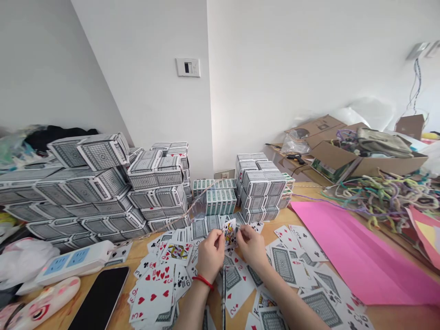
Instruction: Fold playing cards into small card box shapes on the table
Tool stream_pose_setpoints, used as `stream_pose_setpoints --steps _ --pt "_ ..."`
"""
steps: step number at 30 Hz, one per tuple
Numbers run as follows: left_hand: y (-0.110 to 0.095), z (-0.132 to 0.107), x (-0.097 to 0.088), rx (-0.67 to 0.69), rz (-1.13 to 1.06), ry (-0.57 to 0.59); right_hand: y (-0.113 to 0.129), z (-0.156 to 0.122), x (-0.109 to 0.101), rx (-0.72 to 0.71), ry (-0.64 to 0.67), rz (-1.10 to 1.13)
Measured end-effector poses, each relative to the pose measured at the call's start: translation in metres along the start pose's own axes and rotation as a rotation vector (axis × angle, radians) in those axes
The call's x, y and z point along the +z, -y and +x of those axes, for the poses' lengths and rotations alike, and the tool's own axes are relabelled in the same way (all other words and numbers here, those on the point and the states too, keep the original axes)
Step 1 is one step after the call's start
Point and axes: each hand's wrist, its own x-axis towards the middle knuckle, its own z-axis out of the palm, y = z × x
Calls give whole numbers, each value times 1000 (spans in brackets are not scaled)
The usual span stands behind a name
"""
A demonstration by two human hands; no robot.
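Note:
A face playing card (229, 232) stands roughly upright between my two hands. My left hand (210, 251), below a red cord bracelet, pinches its left edge. My right hand (253, 247) is closed at its right edge, where more of a card shows beside the fingers; I cannot tell how many cards are held. Loose playing cards lie all around, such as a pile with a three of hearts (151, 300) to the left and a two of diamonds (237, 288) under my wrists. Face-down cards (282, 265) lie on the right.
Card-covered blocks (103, 151) are stacked high at the left and at the back (261, 183). Green-and-white card boxes (221, 201) stand mid-back. A phone (99, 300) and power strip (74, 261) lie left; pink paper (364, 256), tangled yarn (395, 195) and a cardboard box (378, 165) are right.

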Motion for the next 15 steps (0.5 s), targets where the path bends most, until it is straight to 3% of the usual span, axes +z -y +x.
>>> stream_pose_setpoints --steps 5,11,15 --pt "-1 1 -1 9 7 17 -1 -2 0 -19 -9 -108" --pt "-1 1 -1 -15 -9 -34 -5 1 4 16 28 70" --pt "1 2 -1 -32 -16 -36 -4 2 4 -5 44 76"
